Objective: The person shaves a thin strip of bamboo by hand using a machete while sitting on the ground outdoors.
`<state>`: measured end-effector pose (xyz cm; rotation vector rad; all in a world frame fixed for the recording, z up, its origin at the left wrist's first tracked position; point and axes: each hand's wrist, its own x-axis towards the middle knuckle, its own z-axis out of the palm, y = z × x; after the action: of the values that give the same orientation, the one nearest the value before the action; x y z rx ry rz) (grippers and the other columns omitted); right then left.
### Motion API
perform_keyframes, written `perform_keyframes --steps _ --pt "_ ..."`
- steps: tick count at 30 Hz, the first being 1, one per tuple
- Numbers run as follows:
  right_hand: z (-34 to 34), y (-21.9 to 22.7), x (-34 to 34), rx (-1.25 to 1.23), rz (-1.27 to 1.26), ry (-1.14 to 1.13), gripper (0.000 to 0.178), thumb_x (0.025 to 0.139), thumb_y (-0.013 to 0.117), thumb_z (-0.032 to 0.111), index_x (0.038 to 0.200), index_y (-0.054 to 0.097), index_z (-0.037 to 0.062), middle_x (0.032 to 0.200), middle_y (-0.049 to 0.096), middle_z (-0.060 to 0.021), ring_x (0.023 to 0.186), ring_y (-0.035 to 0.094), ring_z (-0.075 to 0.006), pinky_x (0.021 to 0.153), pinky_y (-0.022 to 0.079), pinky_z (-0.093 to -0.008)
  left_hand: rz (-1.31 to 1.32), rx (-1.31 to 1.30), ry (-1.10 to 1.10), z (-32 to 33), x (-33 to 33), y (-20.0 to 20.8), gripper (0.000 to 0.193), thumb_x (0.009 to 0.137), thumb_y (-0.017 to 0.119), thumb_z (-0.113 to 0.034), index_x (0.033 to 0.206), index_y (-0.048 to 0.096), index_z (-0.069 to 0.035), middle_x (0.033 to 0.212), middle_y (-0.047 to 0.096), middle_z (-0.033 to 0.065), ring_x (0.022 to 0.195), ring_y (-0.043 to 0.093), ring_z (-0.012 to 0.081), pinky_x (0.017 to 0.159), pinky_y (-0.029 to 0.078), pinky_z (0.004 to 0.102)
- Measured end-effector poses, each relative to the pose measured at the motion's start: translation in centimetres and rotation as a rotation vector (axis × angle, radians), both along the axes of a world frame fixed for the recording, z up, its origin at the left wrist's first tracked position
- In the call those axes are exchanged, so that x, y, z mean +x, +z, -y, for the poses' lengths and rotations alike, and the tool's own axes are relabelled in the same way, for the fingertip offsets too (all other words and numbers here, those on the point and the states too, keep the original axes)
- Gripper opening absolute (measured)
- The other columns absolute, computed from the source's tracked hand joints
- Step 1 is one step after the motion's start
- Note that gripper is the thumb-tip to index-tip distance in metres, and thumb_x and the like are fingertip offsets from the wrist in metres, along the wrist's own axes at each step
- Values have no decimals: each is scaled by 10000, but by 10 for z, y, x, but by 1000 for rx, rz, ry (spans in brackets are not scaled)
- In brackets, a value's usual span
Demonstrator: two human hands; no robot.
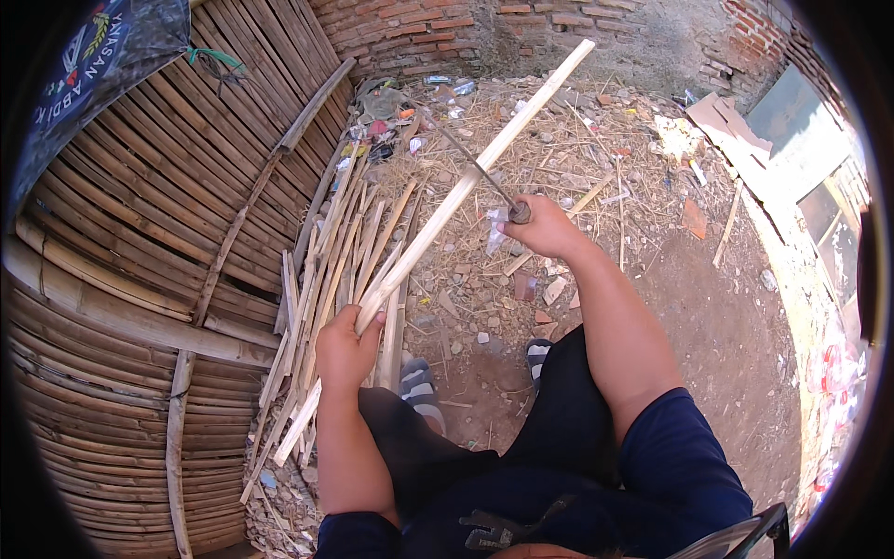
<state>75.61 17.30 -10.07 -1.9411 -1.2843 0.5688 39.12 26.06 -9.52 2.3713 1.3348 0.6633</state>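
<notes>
Dirt ground [689, 307], littered with small scraps, spreads below. A wall of bamboo poles [102, 196] runs along the left side, and a brick wall [400, 37] stands at the far end. A blue printed sheet [130, 47] covers the upper corner of the bamboo. Beside the foot of that wall lies a loose pile of thin wooden sticks [326, 247], mostly pointing the same way. One long pale stick [433, 226] is held up over the ground, slanting from the near left toward the far right. A knife [498, 190] with a thin, dark blade crosses it around the middle; whether the two touch is unclear. The left hand [345, 349] wraps around the stick's lower part. The right hand [547, 226] is closed on the knife's short, round-ended handle [520, 213].
</notes>
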Motion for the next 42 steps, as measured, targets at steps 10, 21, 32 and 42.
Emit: perform_keyframes --steps 10,21,32,42 --pt "3 5 -49 -92 263 394 401 868 834 365 1044 699 32 879 730 -220 868 719 -409 815 553 -478 -66 -103 -45 -1 1 -3 385 957 745 -423 977 726 -39 752 683 220 751 682 444 656 511 511" --pt "4 -3 -47 -72 244 278 426 853 830 362 1109 717 41 975 738 -236 965 721 -423 866 564 -487 -27 -51 -136 -5 4 -7 400 980 717 -426 967 715 -27 749 659 237 745 652 473 650 500 520" --pt "11 14 -3 -66 -77 -50 472 865 828 391 1184 725 57 994 747 -215 981 726 -391 874 560 -473 -49 -52 -108 -5 -2 -4 375 986 721 -359 910 667 4 735 644 240 710 632 458 639 485 495" --pt "8 5 -39 -119 186 410 465 842 839 386 1129 715 42 977 745 -215 969 727 -396 871 556 -474 -89 49 -107 -1 2 1 379 963 741 -402 972 698 -25 792 688 239 768 671 472 667 509 532"
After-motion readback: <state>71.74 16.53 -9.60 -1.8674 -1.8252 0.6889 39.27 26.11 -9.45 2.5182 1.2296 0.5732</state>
